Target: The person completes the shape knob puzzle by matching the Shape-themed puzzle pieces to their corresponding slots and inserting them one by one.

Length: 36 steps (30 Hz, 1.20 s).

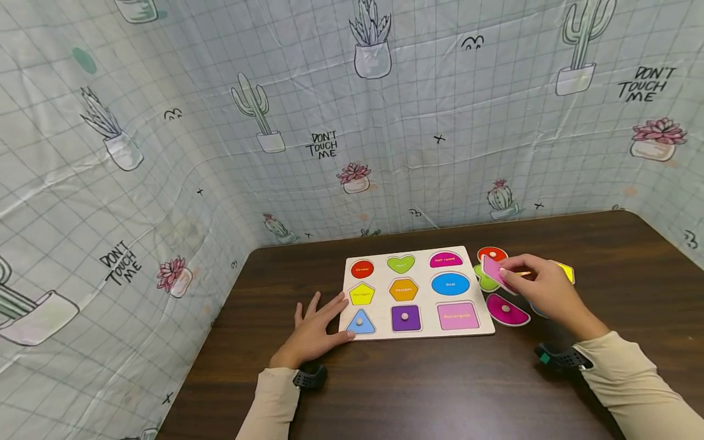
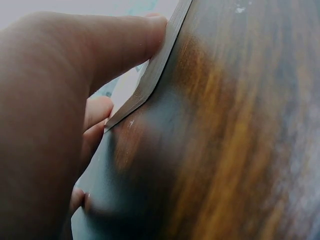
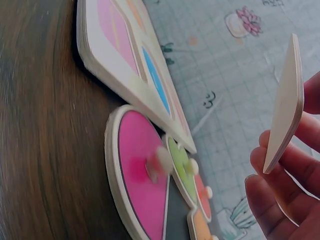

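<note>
Pink is covering the flat piece (image 1: pixel 491 269) that the right hand (image 1: pixel 544 290) is pinching above the loose shapes (image 1: pixel 497 310). The left hand (image 1: pixel 313 330), fingers wide, is touching the board (image 1: pixel 382 319). The piece is looking light and stiff, its edges seeming good for holding.

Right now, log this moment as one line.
left hand: touching puzzle board | right hand: pinching raised pink piece | seated: blue triangle, purple square | unfilled: pink rectangular slot | loose: magenta half-round
</note>
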Available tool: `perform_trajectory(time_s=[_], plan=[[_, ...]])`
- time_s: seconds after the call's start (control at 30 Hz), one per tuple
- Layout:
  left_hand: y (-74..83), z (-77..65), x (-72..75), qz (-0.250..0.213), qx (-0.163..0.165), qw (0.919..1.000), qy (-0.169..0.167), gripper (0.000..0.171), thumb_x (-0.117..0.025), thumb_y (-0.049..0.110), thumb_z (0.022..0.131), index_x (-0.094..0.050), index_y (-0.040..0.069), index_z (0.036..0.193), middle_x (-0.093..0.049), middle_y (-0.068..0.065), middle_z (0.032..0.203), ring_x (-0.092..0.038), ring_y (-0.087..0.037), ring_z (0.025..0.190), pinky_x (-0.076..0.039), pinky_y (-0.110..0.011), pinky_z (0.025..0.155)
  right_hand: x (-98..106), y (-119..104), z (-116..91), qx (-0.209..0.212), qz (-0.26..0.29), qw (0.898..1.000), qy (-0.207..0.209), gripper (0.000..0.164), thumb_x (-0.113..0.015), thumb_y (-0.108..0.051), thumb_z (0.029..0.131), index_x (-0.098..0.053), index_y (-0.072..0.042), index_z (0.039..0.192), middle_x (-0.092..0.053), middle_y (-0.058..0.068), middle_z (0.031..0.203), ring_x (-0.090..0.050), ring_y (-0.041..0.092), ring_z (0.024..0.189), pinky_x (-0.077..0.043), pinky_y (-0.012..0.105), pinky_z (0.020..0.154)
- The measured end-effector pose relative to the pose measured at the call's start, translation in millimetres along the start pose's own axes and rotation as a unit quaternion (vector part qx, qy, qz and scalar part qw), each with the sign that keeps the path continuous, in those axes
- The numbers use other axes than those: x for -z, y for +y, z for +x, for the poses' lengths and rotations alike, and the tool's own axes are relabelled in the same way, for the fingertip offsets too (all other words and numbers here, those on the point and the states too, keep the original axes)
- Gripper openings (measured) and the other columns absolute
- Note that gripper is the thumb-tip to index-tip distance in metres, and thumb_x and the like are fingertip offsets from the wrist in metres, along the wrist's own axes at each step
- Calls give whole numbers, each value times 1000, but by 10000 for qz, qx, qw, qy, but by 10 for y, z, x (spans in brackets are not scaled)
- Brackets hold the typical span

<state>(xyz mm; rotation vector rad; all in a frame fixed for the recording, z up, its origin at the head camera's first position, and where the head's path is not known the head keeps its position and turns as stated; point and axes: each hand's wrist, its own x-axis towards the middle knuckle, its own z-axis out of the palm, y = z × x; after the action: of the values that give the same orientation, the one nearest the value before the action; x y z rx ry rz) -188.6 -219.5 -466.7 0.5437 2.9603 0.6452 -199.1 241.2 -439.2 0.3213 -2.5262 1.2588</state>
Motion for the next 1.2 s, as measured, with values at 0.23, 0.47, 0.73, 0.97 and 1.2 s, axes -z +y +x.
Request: perform_trajectory(time_s=[0.23,0.47,0.73,0.97,1.2], plan=[[-14,5,-5,18,-10,10000,12,76,-62,63,89,-43,28,154,-29,12,162,-5,-39,152,9,-70,111,-109,-38,25,-14,-78,9999,-142,22,-69,-22,96,-72,-5,109,-70,12,99,-60,23,83,-52,20,65],[-4,16,2,29,-17,10000,-30,78,-62,62,89,-42,26,155,-28,10,163,-5,-39,152,9,-70,111,-125,-84,6,-144,-106,9993,-331,27,-68,-25,97,-70,-3,113,-69,18,105,-60,30,90,-53,22,66],[-18,9,-2,2,-75,10000,44,76,-63,61,90,-44,25,154,-31,8,162,-7,-40,151,7,-71,111,-166,-120,41,-136,75,9983,-562,28,-69,-23,97,-70,-1,114,-67,20,109,-61,33,93,-54,22,68],[-25,2,-18,14,-27,10000,33,77,-62,62,89,-43,27,155,-29,11,162,-6,-39,152,8,-70,111,-210,-140,64,116,113,9974,-707,25,-71,-23,95,-72,-5,112,-70,16,113,-66,29,92,-55,20,70],[-33,17,-27,69,-5,10000,66,77,-62,64,88,-44,29,154,-31,12,162,-7,-39,152,7,-71,111,-272,-149,82,305,80,9943,-1014,19,-72,-19,93,-73,-7,108,-69,15,117,-65,32,101,-59,33,77]])
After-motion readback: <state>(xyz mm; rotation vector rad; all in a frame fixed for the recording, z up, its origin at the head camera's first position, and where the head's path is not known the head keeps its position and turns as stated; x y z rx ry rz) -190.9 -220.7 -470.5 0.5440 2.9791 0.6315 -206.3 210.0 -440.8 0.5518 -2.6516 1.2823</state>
